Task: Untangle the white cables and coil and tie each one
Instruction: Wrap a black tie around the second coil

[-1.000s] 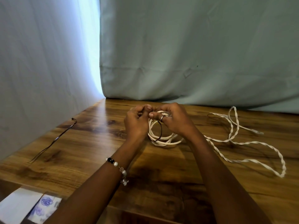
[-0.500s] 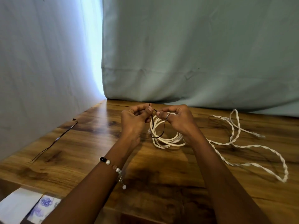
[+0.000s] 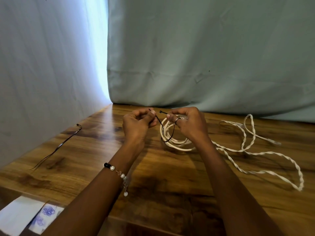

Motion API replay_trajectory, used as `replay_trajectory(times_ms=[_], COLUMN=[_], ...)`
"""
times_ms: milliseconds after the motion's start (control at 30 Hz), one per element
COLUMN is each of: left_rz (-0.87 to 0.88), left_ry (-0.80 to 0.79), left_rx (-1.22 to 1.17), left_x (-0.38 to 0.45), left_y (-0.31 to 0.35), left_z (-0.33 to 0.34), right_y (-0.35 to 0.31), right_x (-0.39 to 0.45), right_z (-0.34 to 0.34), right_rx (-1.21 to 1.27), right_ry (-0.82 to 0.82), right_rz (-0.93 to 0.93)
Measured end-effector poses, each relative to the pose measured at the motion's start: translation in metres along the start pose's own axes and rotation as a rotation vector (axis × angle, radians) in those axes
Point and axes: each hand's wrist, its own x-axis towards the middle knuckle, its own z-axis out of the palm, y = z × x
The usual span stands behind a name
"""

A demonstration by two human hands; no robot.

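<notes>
- We see the left hand pinching one end of a thin black tie, fingers curled on it.
- The right hand pinches the tie's other end and seems to hold the coiled white cable too; that grip is partly hidden.
- The tie loops under the coil, above the counter.
- A twisted white cable lies loose at right.
- Spare black ties lie well apart at left.
</notes>
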Motion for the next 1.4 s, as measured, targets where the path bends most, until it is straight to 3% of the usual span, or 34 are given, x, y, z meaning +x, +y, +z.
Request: replay_trajectory(times_ms=[100,233,300,367,467,600,667,800,867,967,1033,1233,1300,1400], left_rz=[0.062,0.413,0.477,0.264,-0.081,-0.394,-0.468,-0.45,-0.338,-0.1,-0.036,-0.18,-0.189,-0.125], left_ry=[0.032,-0.067,-0.13,-0.235,-0.364,-0.355,-0.321,-0.263,-0.242,-0.278,-0.3,-0.365,-0.382,-0.343], left_rx=[0.287,0.496,0.627,0.628,0.446,0.076,0.018,-0.081,-0.237,-0.202,-0.233,-0.441,-0.36,-0.001], left_x=[0.004,-0.004,-0.009,-0.015,-0.024,-0.02,-0.017,-0.012,-0.008,-0.006,-0.007,-0.006,-0.003,-0.002], left_y=[-0.008,-0.004,-0.005,-0.004,-0.001,0.003,0.003,0.004,0.007,0.01,0.009,0.014,0.019,0.026], left_z=[-0.004,-0.002,0.001,0.005,0.007,0.003,0.0,-0.001,-0.001,0.002,0.009,0.027,0.032,0.043], right_y=[0.003,0.007,0.008,0.009,0.009,0.012,0.014,0.02,0.025,0.028,0.025,0.019,0.019,0.02], right_x=[0.003,0.006,0.007,0.007,0.008,0.011,0.012,0.015,0.017,0.018,0.016,0.013,0.013,0.012], right_z=[0.002,0.0,-0.001,-0.002,-0.004,-0.005,-0.005,-0.01,-0.012,-0.014,-0.013,0.001,0.002,-0.001], right_rx=[0.064,0.127,0.144,0.139,0.1,0.108,0.122,0.164,0.208,0.284,0.294,0.28,0.253,0.215], right_ry=[0.022,0.068,0.092,0.119,0.158,0.199,0.229,0.301,0.309,0.261,0.215,0.129,0.15,0.186], right_rz=[0.022,0.045,0.048,0.051,0.061,0.092,0.112,0.171,0.205,0.224,0.198,0.1,0.085,0.056])
